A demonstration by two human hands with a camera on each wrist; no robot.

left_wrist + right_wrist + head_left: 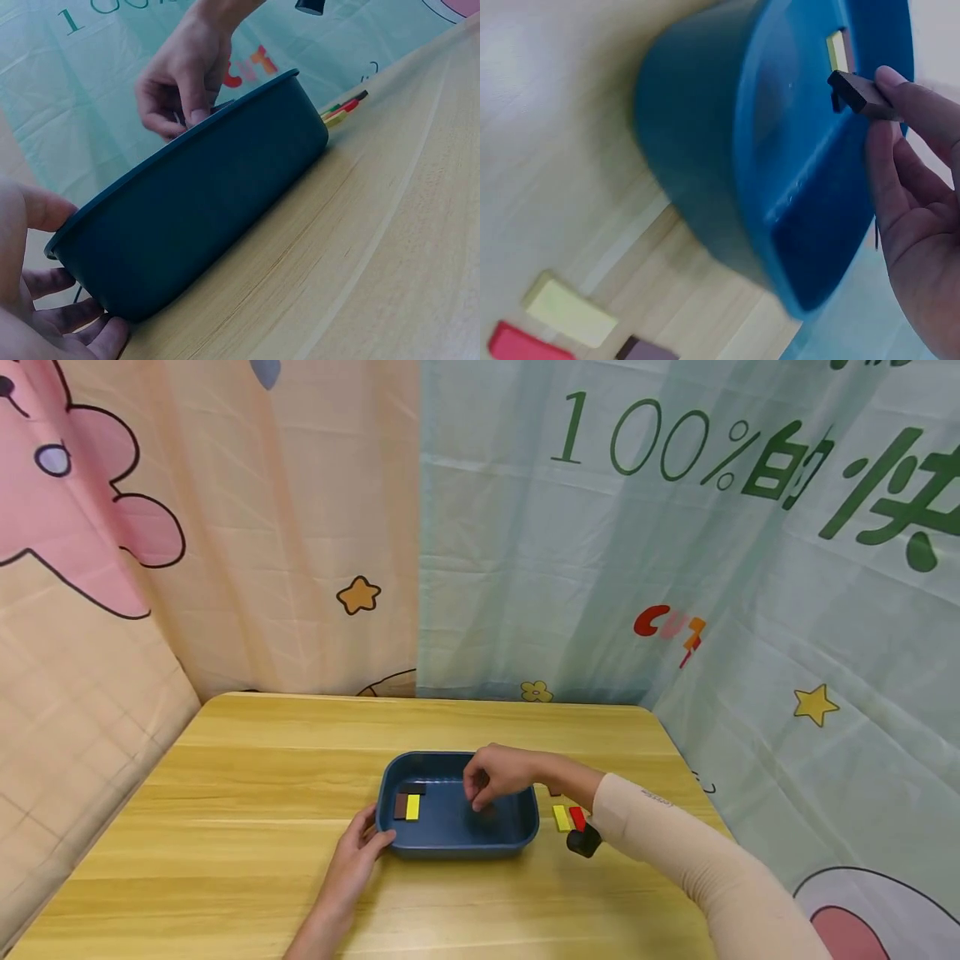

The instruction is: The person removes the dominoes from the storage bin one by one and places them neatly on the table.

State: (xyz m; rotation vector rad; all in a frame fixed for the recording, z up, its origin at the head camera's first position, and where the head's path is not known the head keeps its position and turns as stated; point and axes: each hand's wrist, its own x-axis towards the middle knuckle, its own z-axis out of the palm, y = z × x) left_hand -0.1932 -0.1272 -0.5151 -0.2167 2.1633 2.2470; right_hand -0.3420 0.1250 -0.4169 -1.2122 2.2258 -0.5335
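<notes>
A dark blue plastic tub (pixel 457 852) stands on the wooden table. My left hand (pixel 354 852) grips its left end, thumb by the rim and fingers against the outer wall. Over the tub's inside, my right hand (pixel 498 772) pinches a dark, flat rectangular block (pixel 864 96) between thumb and fingers; in the head view the hand mostly hides it. On the tub floor, toward the left, lie a brown block (pixel 401 807), a yellow block (pixel 413 807) and a black block (pixel 412 789).
To the tub's right on the table are a yellow block (pixel 561 818), a red block (pixel 577 818) and a dark brown block (pixel 646 349), partly covered by the right arm in the head view. A green block (pixel 330 110) shows there too. Printed curtains (pixel 510 568) hang behind the table.
</notes>
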